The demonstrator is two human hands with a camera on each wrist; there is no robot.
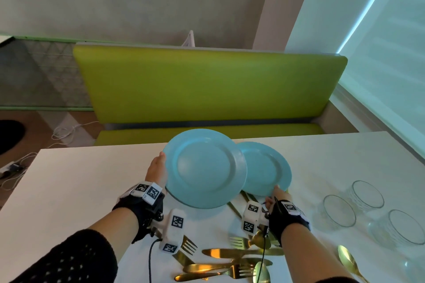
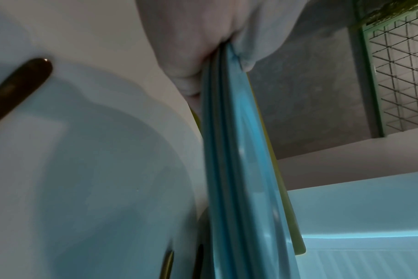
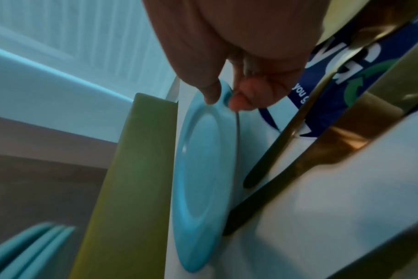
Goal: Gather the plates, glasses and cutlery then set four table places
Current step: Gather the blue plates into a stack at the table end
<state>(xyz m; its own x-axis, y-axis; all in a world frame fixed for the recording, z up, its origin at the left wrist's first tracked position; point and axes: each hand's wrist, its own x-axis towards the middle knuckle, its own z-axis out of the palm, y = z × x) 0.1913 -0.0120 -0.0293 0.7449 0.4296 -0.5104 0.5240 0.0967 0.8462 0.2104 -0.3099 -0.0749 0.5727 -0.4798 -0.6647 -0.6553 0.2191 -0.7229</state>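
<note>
Two hands, blue plates over the worktop

Left hand pinches stacked plates; right hand pinches one plate.

Readable print shows only in the right wrist view. At about 1 o'clock from centre, a blue sheet lies under the gold cutlery on the worktop. It carries a large white letter that looks like "G", seen turned round, a green arrow emblem beside it, and the small white word "you" along its edge; further letters are cut off. In the head view, the white blocks on both wrists bear black-and-white square code markers, with no words or numbers legible.
</note>
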